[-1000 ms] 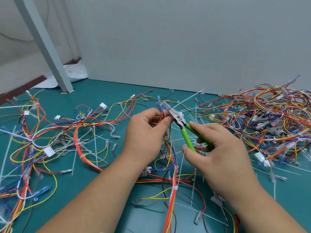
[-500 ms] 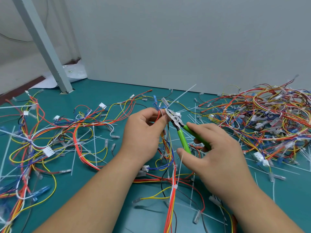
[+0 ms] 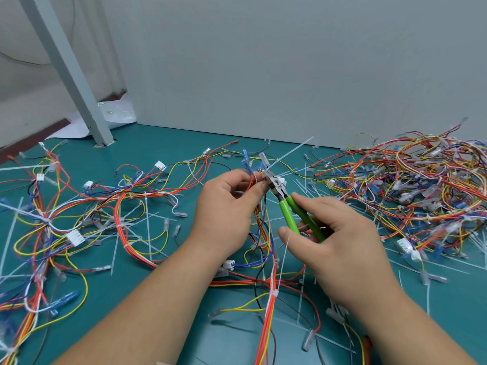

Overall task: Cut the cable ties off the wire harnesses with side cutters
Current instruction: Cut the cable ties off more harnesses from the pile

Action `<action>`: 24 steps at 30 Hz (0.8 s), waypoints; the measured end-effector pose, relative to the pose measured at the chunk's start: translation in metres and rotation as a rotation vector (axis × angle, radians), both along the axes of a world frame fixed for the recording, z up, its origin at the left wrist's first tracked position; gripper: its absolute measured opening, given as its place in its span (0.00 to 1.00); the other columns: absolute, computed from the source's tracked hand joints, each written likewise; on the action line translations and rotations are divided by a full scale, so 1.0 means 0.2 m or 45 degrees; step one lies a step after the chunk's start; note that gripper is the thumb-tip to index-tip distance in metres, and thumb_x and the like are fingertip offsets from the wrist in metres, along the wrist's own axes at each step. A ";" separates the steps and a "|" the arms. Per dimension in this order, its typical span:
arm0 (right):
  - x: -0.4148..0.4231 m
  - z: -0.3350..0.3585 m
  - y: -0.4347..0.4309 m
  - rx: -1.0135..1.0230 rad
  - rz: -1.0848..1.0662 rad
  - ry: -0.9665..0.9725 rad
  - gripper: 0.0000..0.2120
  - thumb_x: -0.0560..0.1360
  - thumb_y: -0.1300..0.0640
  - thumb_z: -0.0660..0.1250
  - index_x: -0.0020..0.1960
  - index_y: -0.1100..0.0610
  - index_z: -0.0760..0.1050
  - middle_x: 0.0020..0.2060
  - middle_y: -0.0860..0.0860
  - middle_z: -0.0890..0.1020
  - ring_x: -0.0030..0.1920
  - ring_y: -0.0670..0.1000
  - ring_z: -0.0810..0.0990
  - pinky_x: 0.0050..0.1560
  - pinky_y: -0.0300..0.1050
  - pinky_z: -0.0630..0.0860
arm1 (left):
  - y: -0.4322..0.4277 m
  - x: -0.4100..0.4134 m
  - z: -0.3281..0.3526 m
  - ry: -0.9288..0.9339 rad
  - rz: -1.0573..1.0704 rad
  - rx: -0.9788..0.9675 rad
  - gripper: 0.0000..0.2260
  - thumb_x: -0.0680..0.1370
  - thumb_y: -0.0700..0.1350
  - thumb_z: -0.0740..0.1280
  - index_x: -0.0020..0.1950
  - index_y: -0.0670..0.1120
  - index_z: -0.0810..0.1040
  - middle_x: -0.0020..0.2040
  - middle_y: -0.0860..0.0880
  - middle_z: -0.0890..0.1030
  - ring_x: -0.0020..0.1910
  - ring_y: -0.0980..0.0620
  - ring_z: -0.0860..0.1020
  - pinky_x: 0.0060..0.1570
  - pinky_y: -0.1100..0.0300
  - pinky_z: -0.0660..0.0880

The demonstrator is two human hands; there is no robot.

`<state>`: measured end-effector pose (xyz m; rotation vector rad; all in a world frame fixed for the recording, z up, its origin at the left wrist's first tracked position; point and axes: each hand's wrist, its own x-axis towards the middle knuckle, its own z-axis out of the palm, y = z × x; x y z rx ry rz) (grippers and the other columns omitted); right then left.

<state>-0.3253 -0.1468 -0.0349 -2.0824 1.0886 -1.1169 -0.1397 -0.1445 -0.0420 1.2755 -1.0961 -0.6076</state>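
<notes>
The cable tie (image 3: 290,152), white tail slanting up, sits on the wire harness (image 3: 269,306) you pinch in your curled left hand (image 3: 226,209) above the teal mat (image 3: 232,338), while your right hand (image 3: 340,241) grips the green-handled side cutters (image 3: 288,212), tips at the tie.

Bare bench (image 3: 168,138) lies open at the back, before the grey wall (image 3: 290,75), and at the near right corner. The slanted post (image 3: 71,83) stands at back left. A pile of harnesses (image 3: 421,185) blocks the right; loose harnesses (image 3: 66,219) cover the left. In the middle the left hand (image 3: 226,214), gripping a harness (image 3: 272,280), and the right hand (image 3: 340,241), holding side cutters (image 3: 283,204), leave only a narrow gap between them
</notes>
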 end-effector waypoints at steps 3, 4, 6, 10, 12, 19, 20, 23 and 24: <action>0.00 0.00 0.00 0.001 0.009 -0.003 0.23 0.67 0.55 0.81 0.62 0.49 0.84 0.47 0.39 0.82 0.46 0.40 0.81 0.44 0.26 0.71 | 0.00 0.00 0.00 -0.002 -0.001 -0.006 0.06 0.77 0.43 0.74 0.43 0.54 0.85 0.41 0.51 0.87 0.40 0.54 0.81 0.46 0.56 0.79; 0.00 0.00 0.00 0.002 0.012 0.000 0.23 0.67 0.55 0.81 0.62 0.49 0.84 0.47 0.39 0.82 0.46 0.40 0.81 0.44 0.26 0.71 | 0.00 0.00 0.00 0.001 0.003 -0.005 0.06 0.77 0.43 0.74 0.43 0.54 0.85 0.41 0.51 0.87 0.40 0.54 0.81 0.46 0.55 0.79; 0.00 0.00 0.00 0.004 0.012 -0.003 0.23 0.68 0.55 0.81 0.62 0.49 0.84 0.47 0.39 0.82 0.46 0.40 0.81 0.44 0.26 0.71 | 0.00 0.00 0.00 0.002 0.003 -0.004 0.05 0.77 0.43 0.74 0.44 0.53 0.85 0.41 0.51 0.87 0.40 0.54 0.81 0.47 0.54 0.79; 0.00 0.00 0.00 0.016 0.007 0.000 0.23 0.68 0.55 0.81 0.62 0.48 0.84 0.47 0.39 0.82 0.46 0.41 0.81 0.44 0.26 0.71 | 0.00 0.00 0.00 0.002 -0.006 -0.001 0.06 0.77 0.43 0.74 0.43 0.54 0.85 0.41 0.52 0.87 0.40 0.55 0.81 0.47 0.56 0.79; 0.00 0.00 0.00 0.030 0.005 0.003 0.23 0.68 0.54 0.81 0.62 0.48 0.83 0.46 0.38 0.82 0.45 0.42 0.82 0.44 0.27 0.72 | 0.00 0.00 0.00 -0.005 -0.001 0.002 0.06 0.77 0.43 0.74 0.43 0.54 0.85 0.41 0.52 0.87 0.40 0.56 0.81 0.46 0.58 0.79; 0.00 0.01 0.00 0.072 0.010 0.006 0.23 0.69 0.55 0.80 0.62 0.45 0.83 0.49 0.38 0.80 0.43 0.44 0.82 0.44 0.36 0.76 | 0.00 0.01 0.00 -0.031 -0.006 0.002 0.07 0.77 0.43 0.74 0.43 0.55 0.85 0.40 0.54 0.86 0.38 0.60 0.81 0.42 0.67 0.76; 0.00 0.01 0.00 0.069 0.008 0.010 0.23 0.69 0.56 0.80 0.62 0.45 0.83 0.49 0.39 0.80 0.43 0.44 0.82 0.44 0.35 0.75 | 0.00 0.01 0.00 -0.032 -0.005 0.001 0.07 0.77 0.43 0.74 0.43 0.55 0.85 0.40 0.55 0.86 0.38 0.60 0.80 0.42 0.67 0.76; 0.00 0.02 0.00 0.060 0.005 0.016 0.22 0.69 0.56 0.80 0.62 0.46 0.83 0.47 0.39 0.80 0.42 0.44 0.81 0.43 0.31 0.72 | 0.00 0.01 0.00 -0.035 -0.003 -0.002 0.07 0.77 0.44 0.75 0.43 0.56 0.85 0.40 0.55 0.86 0.38 0.60 0.80 0.42 0.67 0.76; 0.00 0.02 -0.01 0.063 0.004 0.015 0.22 0.69 0.56 0.79 0.62 0.46 0.83 0.47 0.39 0.80 0.42 0.44 0.81 0.42 0.30 0.72 | 0.00 0.01 0.00 -0.036 -0.002 -0.004 0.06 0.77 0.44 0.75 0.43 0.56 0.85 0.40 0.55 0.86 0.38 0.59 0.80 0.42 0.66 0.76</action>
